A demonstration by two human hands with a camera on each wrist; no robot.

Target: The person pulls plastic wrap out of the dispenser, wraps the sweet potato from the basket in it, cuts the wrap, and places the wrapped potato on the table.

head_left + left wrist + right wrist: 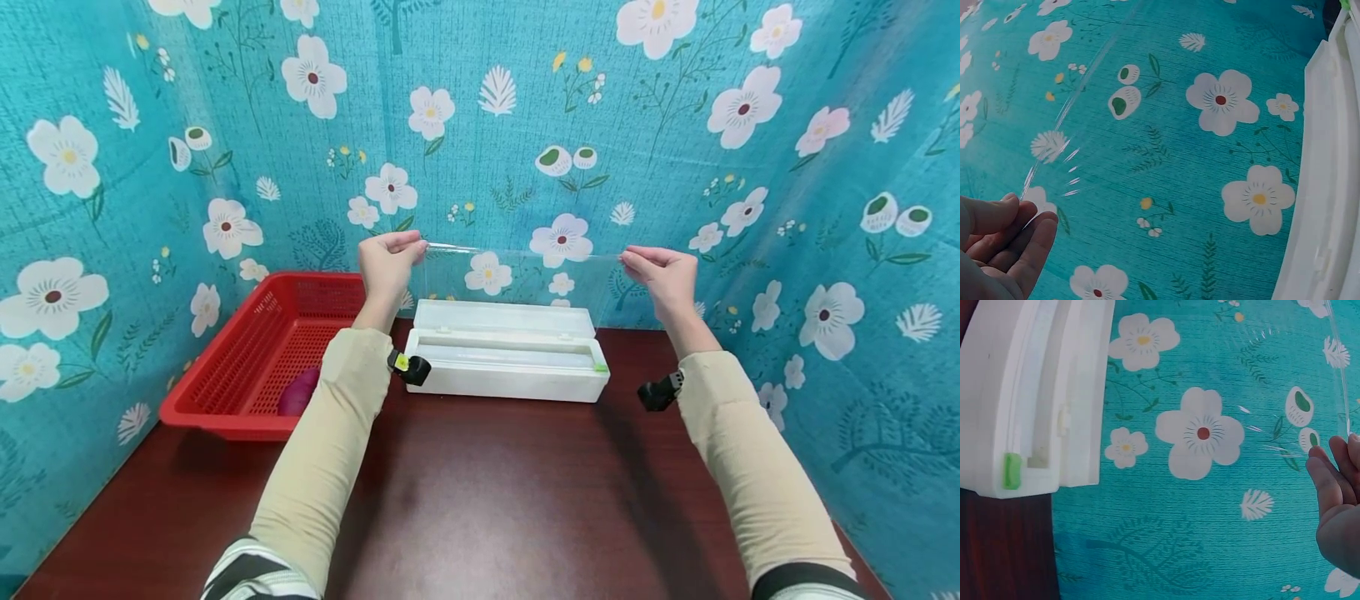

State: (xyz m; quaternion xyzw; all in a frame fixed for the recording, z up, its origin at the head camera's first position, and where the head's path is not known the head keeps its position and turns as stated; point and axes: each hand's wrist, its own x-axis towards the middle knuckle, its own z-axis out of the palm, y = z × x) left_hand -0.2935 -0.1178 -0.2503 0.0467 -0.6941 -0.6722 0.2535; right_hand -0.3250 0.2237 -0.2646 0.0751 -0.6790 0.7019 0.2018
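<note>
A sheet of clear cling film [517, 253] is stretched between both hands, its top edge nearly level. My left hand [387, 265] pinches one top corner between thumb and fingers. At the opposite corner, my right hand [663, 279] pinches the film the same way. Below them on the table stands a long white cling film dispenser [510, 382] with its lid [502, 318] tipped up and back. A pale roll lies inside it. The right wrist view shows a green slider [1012, 470] at the dispenser's end. Small creases shine in the film near the fingers in both wrist views.
A red plastic basket [202, 400] stands on the left of the dark brown table [495, 492], with a purple item [298, 392] inside, partly hidden by my left sleeve. A teal flowered curtain [480, 158] hangs close behind and along both sides.
</note>
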